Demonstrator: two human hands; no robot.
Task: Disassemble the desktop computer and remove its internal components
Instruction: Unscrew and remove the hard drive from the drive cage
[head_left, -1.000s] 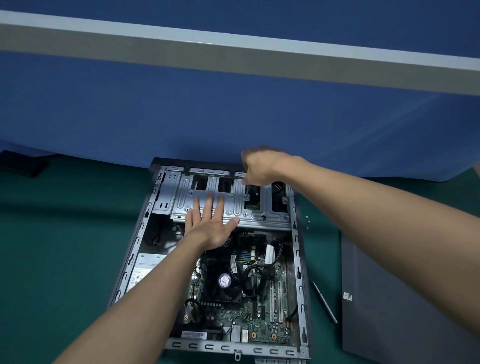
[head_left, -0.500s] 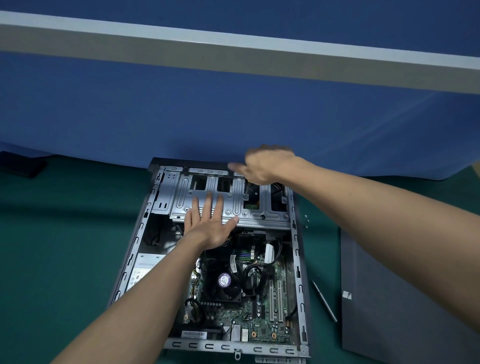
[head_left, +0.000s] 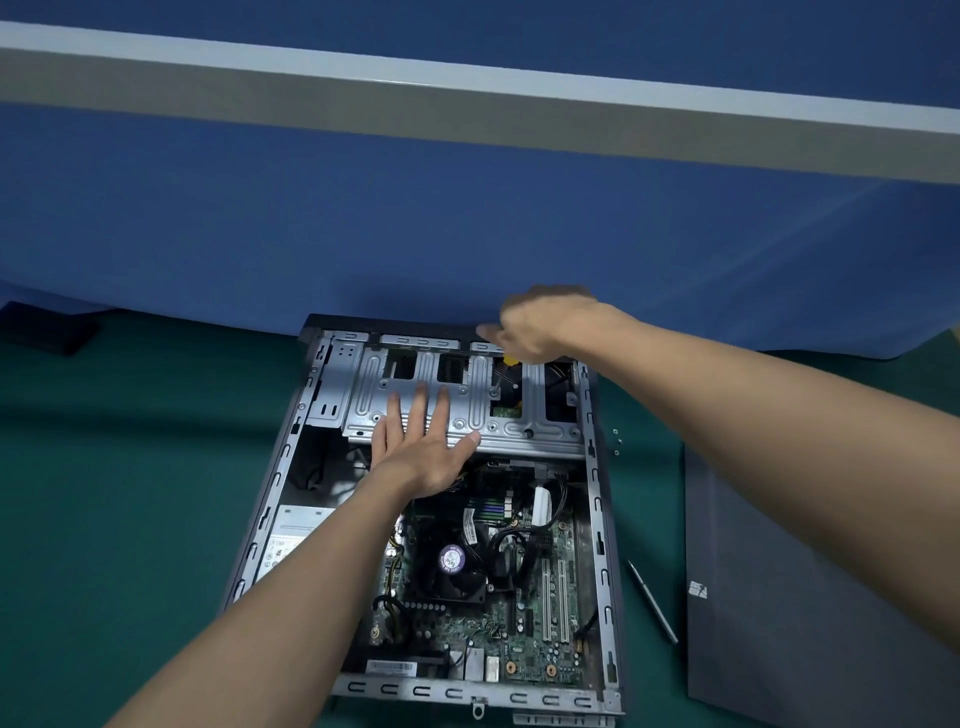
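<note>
The open desktop case (head_left: 597, 519) lies flat on the green mat. My left hand (head_left: 421, 447) presses flat, fingers straight, on the silver drive cage (head_left: 519, 431) at the far end of the case. My right hand (head_left: 540, 325), blurred, is curled round a yellow-handled screwdriver (head_left: 511, 359) above the cage's far right part. The screwdriver's shaft points down into a cage opening. Nearer me the motherboard (head_left: 519, 623) lies exposed with its CPU fan (head_left: 452, 561) and black cables. The power supply (head_left: 291, 535) sits at the left, partly under my forearm.
The dark grey side panel (head_left: 779, 597) lies on the mat right of the case. Between them are a thin metal tool (head_left: 652, 603) and a few loose screws (head_left: 616, 441). A blue partition stands close behind the case. A black object (head_left: 47, 327) sits far left.
My right hand stays over the cage's far edge while its fingers shift round the screwdriver handle. My left hand has not moved.
</note>
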